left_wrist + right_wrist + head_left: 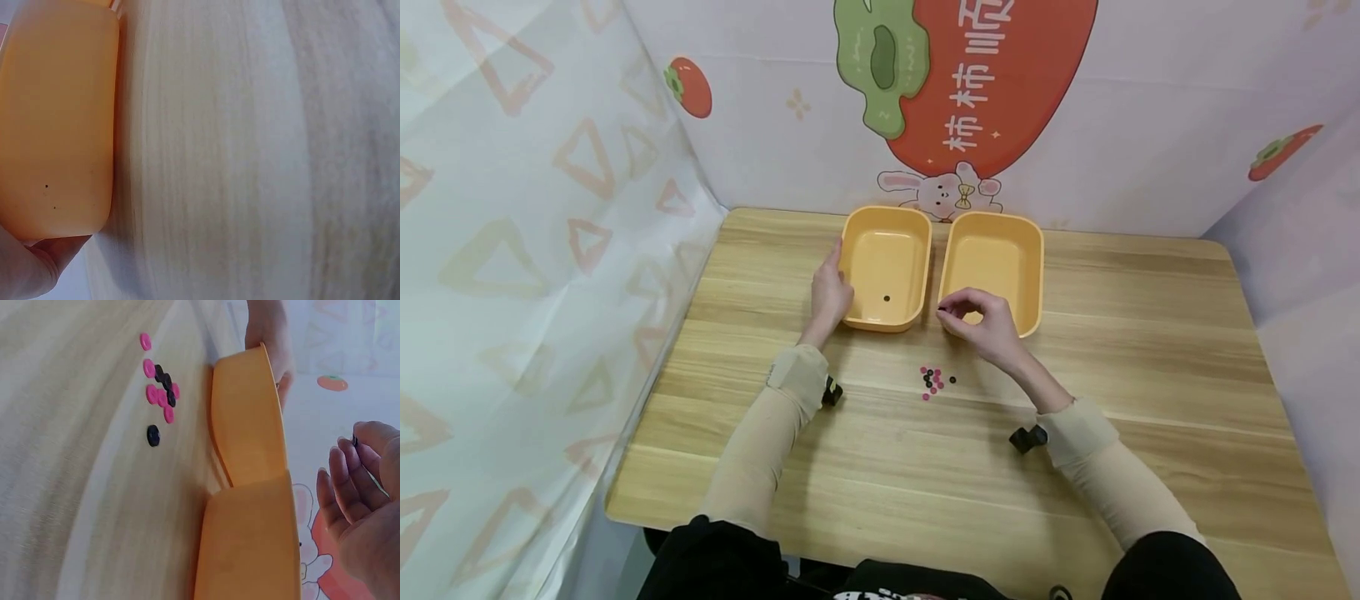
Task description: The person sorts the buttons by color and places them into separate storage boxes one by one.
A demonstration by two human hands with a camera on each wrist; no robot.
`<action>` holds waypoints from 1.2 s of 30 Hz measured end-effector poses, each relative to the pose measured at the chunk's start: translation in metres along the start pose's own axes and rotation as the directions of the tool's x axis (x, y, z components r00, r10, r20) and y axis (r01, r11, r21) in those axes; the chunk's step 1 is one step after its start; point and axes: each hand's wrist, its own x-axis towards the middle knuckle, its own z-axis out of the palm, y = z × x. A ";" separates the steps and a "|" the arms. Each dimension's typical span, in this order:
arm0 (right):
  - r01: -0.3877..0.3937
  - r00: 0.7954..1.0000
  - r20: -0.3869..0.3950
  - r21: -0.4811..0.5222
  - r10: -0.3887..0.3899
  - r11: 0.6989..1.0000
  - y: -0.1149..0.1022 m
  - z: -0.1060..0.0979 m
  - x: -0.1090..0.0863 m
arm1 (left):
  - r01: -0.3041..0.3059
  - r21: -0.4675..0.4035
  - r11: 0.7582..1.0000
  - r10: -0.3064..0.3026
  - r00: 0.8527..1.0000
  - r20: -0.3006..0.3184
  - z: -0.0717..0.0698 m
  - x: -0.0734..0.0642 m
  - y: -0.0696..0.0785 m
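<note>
My left hand [831, 293] rests against the left outer side of the left yellow tub [887, 218], its fingers reaching along the wall. In the left wrist view, the thumb [25, 269] is beside a tub corner. One black button [887, 298] lies inside this tub. Over the near left corner of the right tub [1000, 223], my right hand [988, 325] pinches a small black button [355, 440] between thumb and index finger; the other fingers are spread loosely. On the table in front of the tubs lie several pink buttons [151, 394] and black buttons [153, 435].
Both tubs stand side by side at the back edge of the wooden table [1150, 333], close to a printed cloth backdrop [760, 125]. Dark wrist cameras [1028, 439] are strapped to both forearms. Another patterned cloth [550, 250] hangs at the left.
</note>
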 end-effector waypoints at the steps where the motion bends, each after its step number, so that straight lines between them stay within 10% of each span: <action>1: 0.001 1.000 -0.004 -0.002 -0.001 1.000 0.000 -0.001 0.002 | 0.003 -0.006 1.000 -0.003 1.000 0.002 0.000 0.001 0.000; 36: -0.064 0.998 -0.003 -0.111 0.064 0.992 0.012 0.024 0.062 | 0.013 0.013 1.000 -0.013 1.000 -0.008 0.000 -0.004 -0.002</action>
